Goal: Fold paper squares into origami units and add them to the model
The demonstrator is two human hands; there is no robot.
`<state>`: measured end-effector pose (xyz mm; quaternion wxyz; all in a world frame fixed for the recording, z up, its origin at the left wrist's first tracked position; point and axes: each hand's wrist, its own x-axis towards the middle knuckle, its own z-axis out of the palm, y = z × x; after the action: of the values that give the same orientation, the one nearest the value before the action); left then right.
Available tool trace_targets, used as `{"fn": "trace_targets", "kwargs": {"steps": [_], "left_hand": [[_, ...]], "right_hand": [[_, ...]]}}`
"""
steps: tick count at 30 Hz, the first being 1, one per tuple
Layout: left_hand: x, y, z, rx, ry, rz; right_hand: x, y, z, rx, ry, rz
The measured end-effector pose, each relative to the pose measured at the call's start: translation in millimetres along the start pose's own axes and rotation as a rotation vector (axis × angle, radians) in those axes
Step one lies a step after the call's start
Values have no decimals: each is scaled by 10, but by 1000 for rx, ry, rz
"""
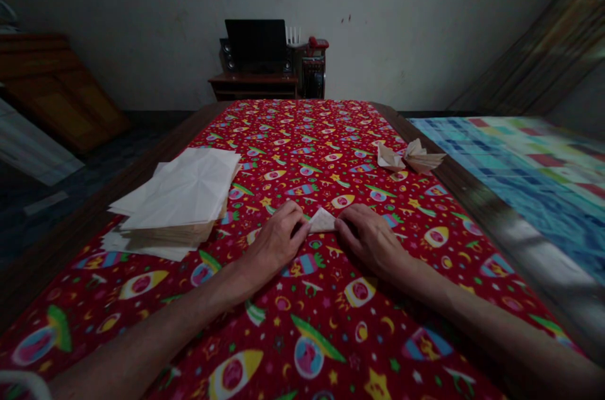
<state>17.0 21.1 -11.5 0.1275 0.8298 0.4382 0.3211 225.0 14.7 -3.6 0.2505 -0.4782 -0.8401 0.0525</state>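
Note:
Between my two hands a small folded piece of white paper [322,221] rests on the red patterned cloth, its visible part shaped like a triangle with the point away from me. My left hand [283,230] pinches its left corner with thumb and curled fingers. At the right corner, my right hand [367,233] grips the paper in the same way. Parts of the paper are hidden under the fingers. A stack of creased white paper sheets [184,189] lies to the left of my left hand. Two folded paper pieces [420,157] sit beyond my right hand.
The red cloth [312,129] covers a long dark wooden surface with its edge [454,182] showing on the right. A bed with a blue checked cover [520,179] stands alongside. At the far wall are a black monitor [255,44] and speakers on a small desk.

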Motion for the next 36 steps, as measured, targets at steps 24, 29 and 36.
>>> {"fn": "trace_targets", "kwargs": {"steps": [24, 29, 36], "left_hand": [[11, -4, -14, 342, -75, 91], [14, 48, -50, 310, -66, 67], [-17, 130, -62, 308, -151, 261]], "right_hand": [[118, -64, -44, -408, -198, 51], [113, -52, -51, -405, -185, 49], [132, -46, -45, -398, -209, 66]]}}
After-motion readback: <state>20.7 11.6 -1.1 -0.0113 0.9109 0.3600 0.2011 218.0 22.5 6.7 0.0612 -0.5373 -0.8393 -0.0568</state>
